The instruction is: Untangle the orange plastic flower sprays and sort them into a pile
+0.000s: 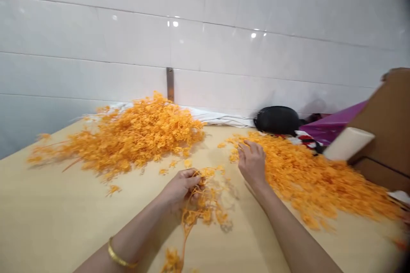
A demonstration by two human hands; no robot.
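left hand (184, 187) clamped on an orange sprig (206, 213), thumb and fingers together near its upper left side. most of the sprig sits right of and below the grip: thin branches with small flower-like tufts fan out past the fingertips, and the main stem runs down toward the bottom edge, just right of the forearm. gold bangle (117, 255) on that arm. right hand (253, 162) is well apart from the sprig, at the near-left end of the right pile (307, 175), fingers bent over loose orange bits; can't tell if they're pinched on anything, motion blur. left pile (144, 132) is bigger in height, beyond the left hand, with a few loose bits between. all of it on a pale yellow tabletop (64, 209). behind the right pile: black rounded object (278, 120), purple sheet (336, 121), off-white block (349, 143), brown cardboard (389, 123). white tiled wall (96, 30) at back.
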